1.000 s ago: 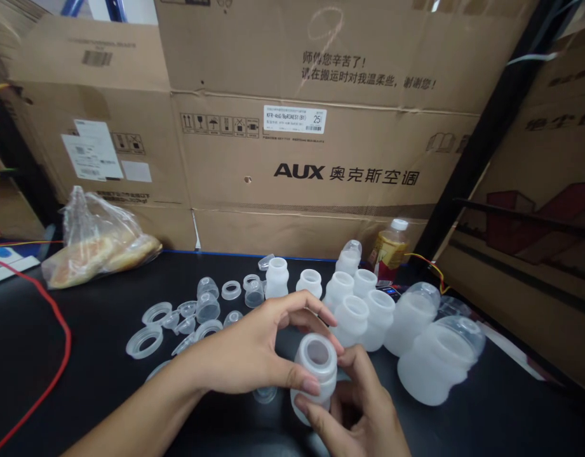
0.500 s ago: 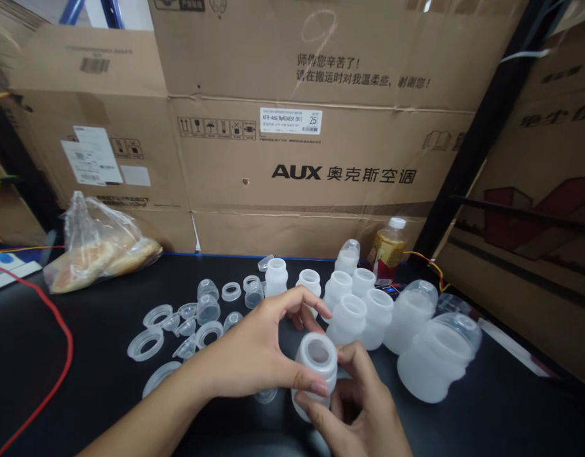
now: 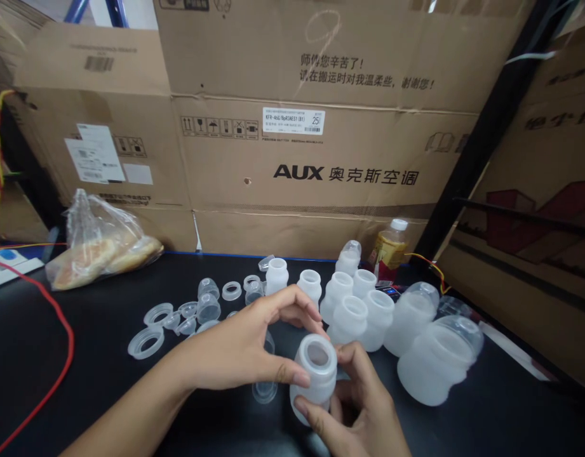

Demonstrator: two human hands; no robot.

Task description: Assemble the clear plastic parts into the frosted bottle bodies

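Note:
A small frosted baby bottle (image 3: 316, 381) stands near the front of the table, its ring-shaped top open and facing up. My right hand (image 3: 356, 403) is closed round its lower right side, thumb in front. My left hand (image 3: 258, 346) curves round the upper part, its thumb against the left side and its fingers arched behind the rim; some fingertips are hidden. Right behind are several more frosted bottles (image 3: 348, 320), uncapped. A clear, round plastic part (image 3: 265, 390) lies under my left wrist, partly covered.
To the left lie screw rings (image 3: 146, 343), teats (image 3: 172, 320) and clear caps (image 3: 208, 308). Larger capped bottles (image 3: 435, 365) stand at right, a drink bottle (image 3: 390, 251) behind. Bagged bread (image 3: 104, 254) and a red cable (image 3: 66, 324) are at left; cardboard (image 3: 340, 209) walls the back.
My left thumb has slid left across the front of the bottle to its left side, and my left hand has shifted slightly left. My right hand keeps its hold.

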